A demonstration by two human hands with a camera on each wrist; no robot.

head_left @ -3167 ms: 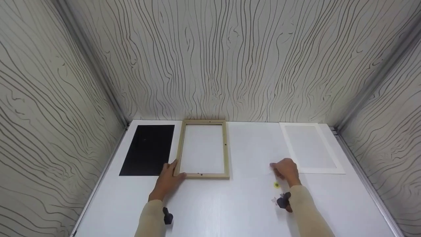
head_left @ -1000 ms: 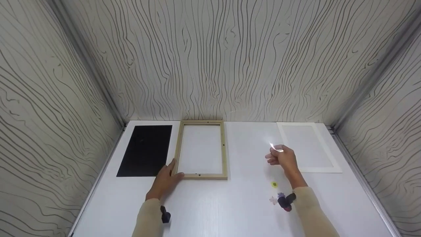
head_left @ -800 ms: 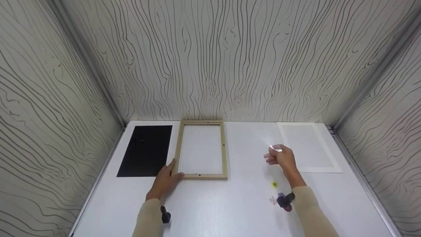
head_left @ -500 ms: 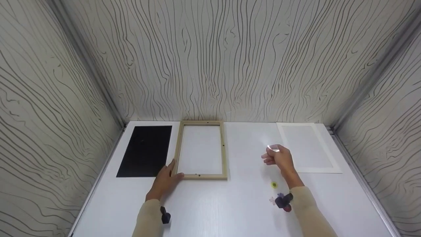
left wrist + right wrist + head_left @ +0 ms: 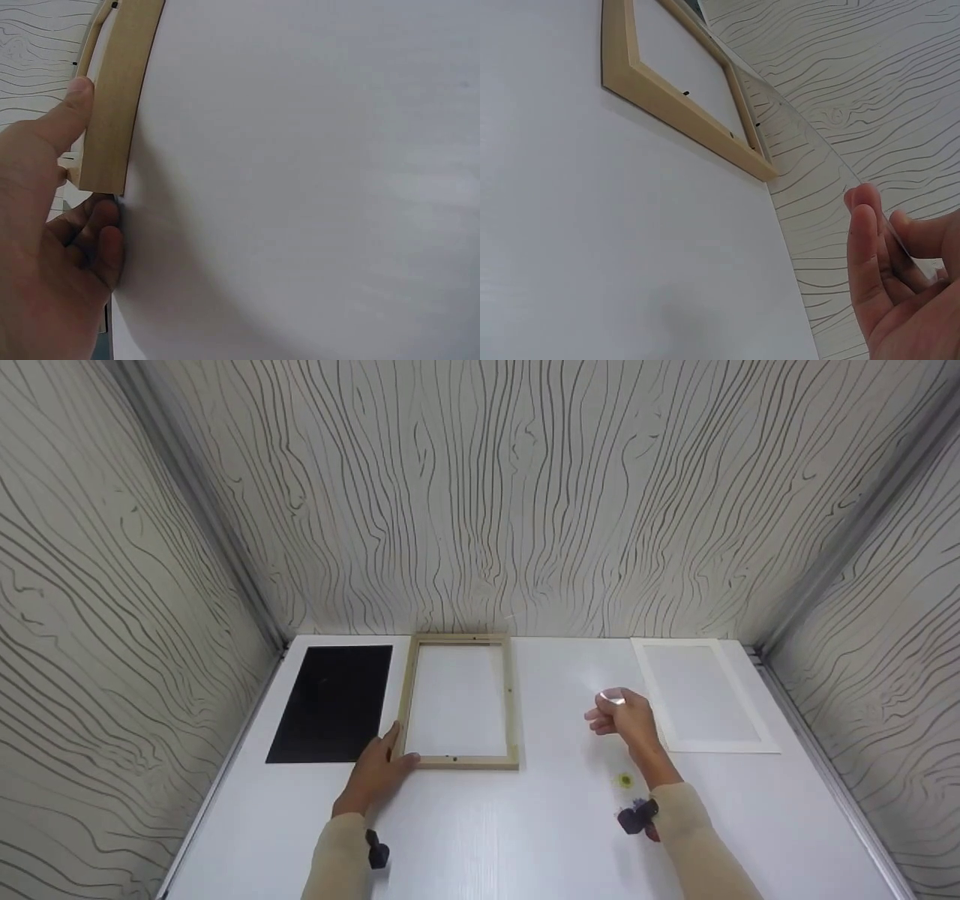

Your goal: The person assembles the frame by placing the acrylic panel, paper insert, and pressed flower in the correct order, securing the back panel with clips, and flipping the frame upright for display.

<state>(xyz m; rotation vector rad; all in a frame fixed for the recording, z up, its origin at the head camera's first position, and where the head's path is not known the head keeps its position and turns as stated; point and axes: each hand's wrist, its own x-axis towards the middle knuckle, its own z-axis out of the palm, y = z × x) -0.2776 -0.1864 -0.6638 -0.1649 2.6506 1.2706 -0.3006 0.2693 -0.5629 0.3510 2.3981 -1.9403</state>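
A pale wooden picture frame (image 5: 463, 763) lies on the white table. At its near left corner my left hand (image 5: 375, 772) holds it, the thumb (image 5: 71, 112) along the near rail and the other fingers at the left side. My right hand (image 5: 628, 721) is raised right of the frame. Between thumb and fingers it pinches a clear, bendy sheet (image 5: 810, 142), which shows mostly by a bright glint and its curved edge. The far end of the sheet overlaps the frame's right rail in the head view.
Left of the frame lies a black panel (image 5: 330, 705). A white mat (image 5: 761, 739) with a pale middle lies at the back right. By the right forearm are a yellow flower (image 5: 625, 780), a purple flower (image 5: 639, 803) and a red piece (image 5: 652, 832), partly hidden. Patterned walls enclose the table.
My right hand has lifted the clear sheet from the table and moved left with it, towards the frame. My left hand and the frame have stayed in place.
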